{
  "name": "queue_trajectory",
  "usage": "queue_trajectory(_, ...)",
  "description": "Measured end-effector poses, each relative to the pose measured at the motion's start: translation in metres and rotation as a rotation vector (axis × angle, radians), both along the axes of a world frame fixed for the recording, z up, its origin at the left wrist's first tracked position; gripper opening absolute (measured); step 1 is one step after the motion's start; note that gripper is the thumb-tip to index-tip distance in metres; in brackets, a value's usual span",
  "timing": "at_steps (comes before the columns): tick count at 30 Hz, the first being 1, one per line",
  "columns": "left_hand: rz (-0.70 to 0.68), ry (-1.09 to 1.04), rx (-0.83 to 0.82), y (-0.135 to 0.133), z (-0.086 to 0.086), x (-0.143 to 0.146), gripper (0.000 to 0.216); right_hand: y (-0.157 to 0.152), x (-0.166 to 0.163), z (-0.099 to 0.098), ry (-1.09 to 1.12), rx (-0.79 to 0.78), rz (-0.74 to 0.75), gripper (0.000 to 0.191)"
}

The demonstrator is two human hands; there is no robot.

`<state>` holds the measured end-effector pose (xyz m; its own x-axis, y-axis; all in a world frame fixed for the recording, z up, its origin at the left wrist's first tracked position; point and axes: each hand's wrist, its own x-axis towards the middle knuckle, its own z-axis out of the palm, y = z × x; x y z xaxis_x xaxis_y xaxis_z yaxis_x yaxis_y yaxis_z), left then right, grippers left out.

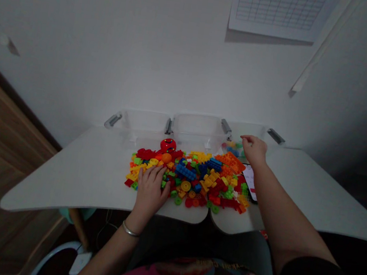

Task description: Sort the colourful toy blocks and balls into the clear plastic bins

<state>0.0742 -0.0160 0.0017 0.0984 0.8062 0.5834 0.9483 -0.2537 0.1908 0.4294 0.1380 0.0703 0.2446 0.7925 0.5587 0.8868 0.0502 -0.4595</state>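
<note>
L hand [151, 188] flat on near-left edge of multicolour plastic brick pile [195, 175], mid white table [89, 174], fingers apart. R hand [254, 150] at right clear plastic bin [262, 130], fingers curled together; brick inside? can't tell. Step reads as drop-at-bin w/ R. Next pick prob needs clean pinch on one brick.

Loose bricks [191, 177] on table [79, 173], 3 bins [198, 132] behind, phone [250, 183] at right
</note>
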Motion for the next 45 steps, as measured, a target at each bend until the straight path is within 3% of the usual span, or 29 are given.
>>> queue_trajectory(5,0.000,-0.012,-0.007,0.000,-0.001,0.000,0.045,-0.013,-0.032,0.026,0.103,0.226,0.079,0.033)
queue_trajectory(9,-0.004,-0.028,-0.002,0.000,-0.001,0.000,0.044,-0.034,-0.081,0.046,0.129,0.298,0.334,0.028)
queue_trajectory(14,-0.006,-0.032,-0.019,-0.001,0.001,0.000,0.043,-0.052,-0.142,0.043,0.142,0.094,0.625,0.025)
queue_trajectory(18,-0.010,-0.021,-0.024,0.000,0.001,0.000,0.044,-0.061,-0.178,0.030,0.011,-0.138,0.748,0.027)
queue_trajectory(21,-0.003,-0.018,-0.016,0.001,-0.001,-0.001,0.043,-0.068,-0.200,0.025,-0.130,-0.220,0.806,0.029)
queue_trajectory(27,-0.004,-0.018,-0.025,0.001,-0.001,0.000,0.044,-0.073,-0.226,0.021,-0.334,-0.320,0.687,0.037)
queue_trajectory(35,-0.010,-0.016,-0.022,0.001,0.000,0.000,0.043,-0.070,-0.233,0.022,-0.437,-0.410,0.557,0.035)
queue_trajectory(45,-0.007,0.001,-0.019,0.002,-0.002,-0.001,0.043,-0.070,-0.234,0.018,-0.428,-0.387,0.552,0.032)
